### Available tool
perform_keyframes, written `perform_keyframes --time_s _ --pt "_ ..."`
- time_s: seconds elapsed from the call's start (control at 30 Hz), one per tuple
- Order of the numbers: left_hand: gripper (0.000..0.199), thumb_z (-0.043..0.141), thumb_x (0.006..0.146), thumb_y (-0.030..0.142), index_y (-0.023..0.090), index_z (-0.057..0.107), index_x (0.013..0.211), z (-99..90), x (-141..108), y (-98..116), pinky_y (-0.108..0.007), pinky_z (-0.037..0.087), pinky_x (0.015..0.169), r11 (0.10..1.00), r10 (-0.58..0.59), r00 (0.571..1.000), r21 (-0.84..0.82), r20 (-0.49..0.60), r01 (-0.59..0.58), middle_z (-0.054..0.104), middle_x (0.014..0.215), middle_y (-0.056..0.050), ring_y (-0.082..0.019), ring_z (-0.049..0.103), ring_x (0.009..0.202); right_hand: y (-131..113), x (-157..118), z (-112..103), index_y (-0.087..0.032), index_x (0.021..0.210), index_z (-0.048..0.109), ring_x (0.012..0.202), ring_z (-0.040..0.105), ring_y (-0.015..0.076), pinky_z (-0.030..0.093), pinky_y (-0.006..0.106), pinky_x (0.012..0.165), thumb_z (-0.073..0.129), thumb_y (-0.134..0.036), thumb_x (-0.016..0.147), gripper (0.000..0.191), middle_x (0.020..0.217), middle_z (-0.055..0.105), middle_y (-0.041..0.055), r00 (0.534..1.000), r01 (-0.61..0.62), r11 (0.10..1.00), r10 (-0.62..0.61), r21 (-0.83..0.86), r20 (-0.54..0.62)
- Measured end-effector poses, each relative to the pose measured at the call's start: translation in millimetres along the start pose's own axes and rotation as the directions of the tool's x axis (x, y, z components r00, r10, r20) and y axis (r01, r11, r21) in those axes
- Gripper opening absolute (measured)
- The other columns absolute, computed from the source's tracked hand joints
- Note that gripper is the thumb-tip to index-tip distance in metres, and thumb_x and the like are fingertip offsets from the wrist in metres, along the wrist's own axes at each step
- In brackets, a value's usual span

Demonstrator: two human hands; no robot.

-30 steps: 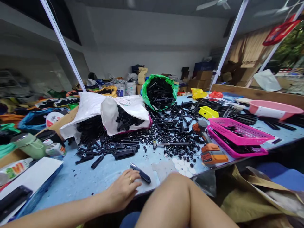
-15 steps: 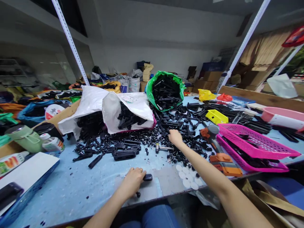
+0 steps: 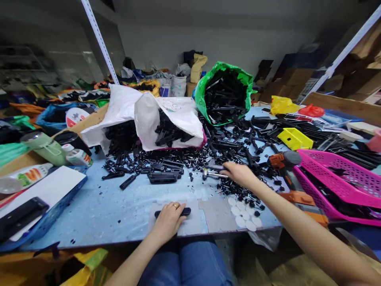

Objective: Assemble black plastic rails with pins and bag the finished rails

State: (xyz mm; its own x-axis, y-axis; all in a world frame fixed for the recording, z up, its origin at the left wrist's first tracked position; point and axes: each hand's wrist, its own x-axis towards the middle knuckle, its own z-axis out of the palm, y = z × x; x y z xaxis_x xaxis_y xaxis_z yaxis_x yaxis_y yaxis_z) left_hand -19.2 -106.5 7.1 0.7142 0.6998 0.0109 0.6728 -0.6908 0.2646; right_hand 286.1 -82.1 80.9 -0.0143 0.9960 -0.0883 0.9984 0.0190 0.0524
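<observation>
My left hand (image 3: 169,220) is closed over a long black plastic piece (image 3: 186,211) near the front edge of the blue table; the piece's rounded ends stick out on both sides of the fingers. My right hand (image 3: 239,174) reaches forward, its fingers closed at the handle end of a small hammer (image 3: 205,174). The hammer's head and silver shaft point left, among loose black parts. Part of the grip is hidden under the fingers. Round white discs (image 3: 244,214) lie on the table below my right forearm.
White sacks (image 3: 178,115) and a green bag (image 3: 250,85) spill black parts. At right are an orange power drill (image 3: 288,174), a pink basket (image 3: 339,163) and a yellow bin (image 3: 295,139). A blue tray (image 3: 56,212) bearing a phone (image 3: 24,216) stands left.
My right hand has come down from the pile of black parts to the hammer's handle. My left hand stays on the black piece, which now lies more level. The view has tilted down.
</observation>
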Motion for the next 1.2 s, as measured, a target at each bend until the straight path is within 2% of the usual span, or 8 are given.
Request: perform_keyframes --time_s 0.07,0.13,0.23,0.33,0.43,0.57,1.07,1.2 --pt "0.028 0.043 0.086 0.020 0.017 0.049 0.114 -0.9 3.2 0.5 -0.035 0.042 0.079 0.998 0.031 0.999 -0.054 0.019 -0.030 0.058 0.099 -0.008 -0.022 0.053 0.092 -32.7 -33.0 9.1 -0.020 0.091 0.056 0.077 0.058 0.0152 0.037 0.023 0.064 0.045 -0.035 0.087 0.019 0.087 0.062 0.0035 0.933 0.343 0.930 -0.353 0.129 0.064" --pt "0.026 0.041 0.087 0.019 0.017 0.050 0.111 -4.0 7.1 1.4 -0.034 0.042 0.080 0.995 0.048 0.998 -0.090 0.049 -0.043 0.058 0.100 -0.008 -0.022 0.052 0.093 -63.1 -60.5 23.5 -0.019 0.087 0.056 0.071 0.058 0.0151 0.036 0.024 0.059 0.045 -0.040 0.087 0.023 0.082 0.063 0.0032 0.855 0.488 0.855 -0.509 0.176 0.102" --pt "0.028 0.041 0.086 0.022 0.017 0.048 0.113 -10.3 11.2 3.2 -0.036 0.040 0.084 0.992 0.065 0.995 -0.114 0.081 -0.056 0.056 0.105 -0.008 -0.022 0.050 0.098 -91.3 -80.3 45.8 -0.017 0.087 0.055 0.068 0.059 0.0169 0.033 0.026 0.055 0.042 -0.042 0.088 0.029 0.080 0.063 0.0054 0.875 0.457 0.880 -0.470 0.127 0.114" --pt "0.040 0.051 0.080 0.042 0.017 0.048 0.111 -13.4 11.6 5.0 -0.039 0.039 0.084 0.988 0.070 0.994 -0.142 0.090 -0.056 0.055 0.105 -0.009 -0.025 0.049 0.099 -98.9 -81.0 57.4 -0.017 0.088 0.054 0.067 0.060 0.0175 0.031 0.026 0.054 0.042 -0.044 0.087 0.029 0.077 0.063 0.0051 0.907 0.394 0.912 -0.405 0.114 0.111" --pt "0.060 0.063 0.062 0.058 0.018 0.048 0.104 -11.6 9.5 6.4 -0.040 0.039 0.081 0.987 0.060 0.996 -0.152 0.065 -0.049 0.056 0.099 -0.008 -0.027 0.050 0.094 -98.8 -80.1 58.2 -0.018 0.087 0.054 0.067 0.060 0.0175 0.029 0.026 0.052 0.040 -0.044 0.088 0.030 0.077 0.064 0.0044 0.913 0.388 0.915 -0.398 0.108 0.093" --pt "0.065 0.066 0.055 0.060 0.019 0.046 0.101 -7.3 6.2 7.9 -0.039 0.038 0.080 0.987 0.052 0.999 -0.151 0.011 -0.049 0.056 0.094 -0.007 -0.027 0.051 0.089 -100.5 -85.0 53.6 -0.019 0.087 0.054 0.066 0.060 0.0168 0.027 0.026 0.051 0.038 -0.046 0.089 0.031 0.075 0.064 0.0029 0.913 0.393 0.913 -0.401 0.110 0.071" --pt "0.036 0.056 0.072 0.050 0.019 0.047 0.088 -2.3 -0.4 -2.3 -0.031 0.043 0.063 0.980 0.116 0.987 -0.146 -0.111 -0.131 0.056 0.081 -0.005 -0.022 0.057 0.074 -112.9 -83.5 22.0 -0.017 0.091 0.054 0.068 0.056 0.0181 0.031 0.029 0.058 0.040 -0.036 0.090 0.024 0.074 0.060 0.0066 0.886 0.454 0.888 -0.458 -0.070 -0.069" --pt "0.041 0.056 0.070 0.055 0.018 0.048 0.086 -5.7 5.5 1.1 -0.032 0.044 0.064 0.988 0.091 0.996 -0.127 -0.022 -0.093 0.058 0.081 -0.006 -0.023 0.057 0.075 -101.9 -74.9 29.0 -0.017 0.090 0.056 0.070 0.056 0.0181 0.032 0.028 0.059 0.038 -0.040 0.090 0.029 0.075 0.060 0.0062 0.878 0.477 0.878 -0.478 -0.031 -0.035"
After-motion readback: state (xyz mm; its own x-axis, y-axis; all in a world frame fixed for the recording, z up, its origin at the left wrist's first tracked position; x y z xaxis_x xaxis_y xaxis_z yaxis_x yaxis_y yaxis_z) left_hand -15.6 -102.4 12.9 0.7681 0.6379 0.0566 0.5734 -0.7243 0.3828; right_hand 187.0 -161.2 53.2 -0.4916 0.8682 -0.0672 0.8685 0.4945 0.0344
